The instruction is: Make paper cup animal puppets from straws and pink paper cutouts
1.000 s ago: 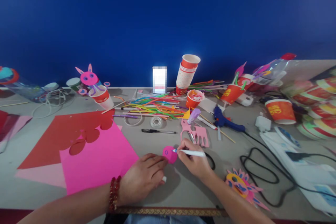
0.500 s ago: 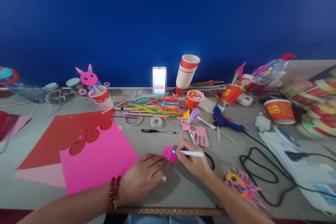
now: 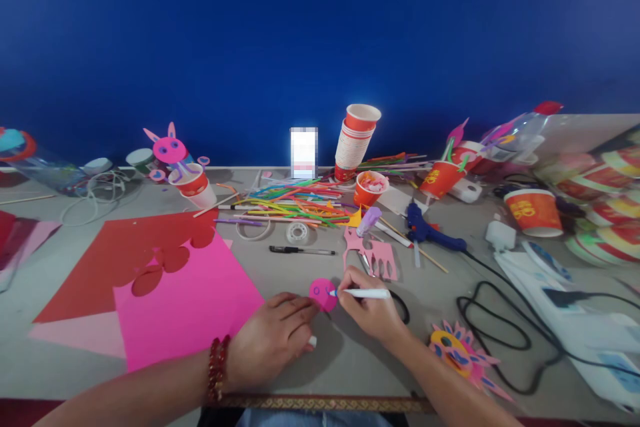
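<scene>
A small round pink paper disc [image 3: 323,295] lies flat on the table, with a blue ring drawn on its left side and a blue mark on its right. The fingertips of my left hand [image 3: 280,333] rest on the disc's left edge. A small white piece, like a marker cap [image 3: 313,341], sticks out by that hand's thumb, its rest hidden. My right hand [image 3: 367,303] pinches a white marker [image 3: 370,293], its blue tip on the disc's right half. Just beyond this hand, pink cut paper [image 3: 383,260] partly covers scissors [image 3: 366,263].
Left lie pink sheets [image 3: 185,307] and red paper [image 3: 120,247]. Ahead are a black pen [image 3: 303,251], tape roll [image 3: 298,233], coloured pipe cleaners [image 3: 290,200] and stacked paper cups [image 3: 355,143]. Right are a blue glue gun [image 3: 433,230], its cable, a paper figure [image 3: 455,353] and a power strip [image 3: 565,320].
The marker tip has shifted slightly on the right side of the disc, where a blue curved line now shows. My left hand has stayed in place.
</scene>
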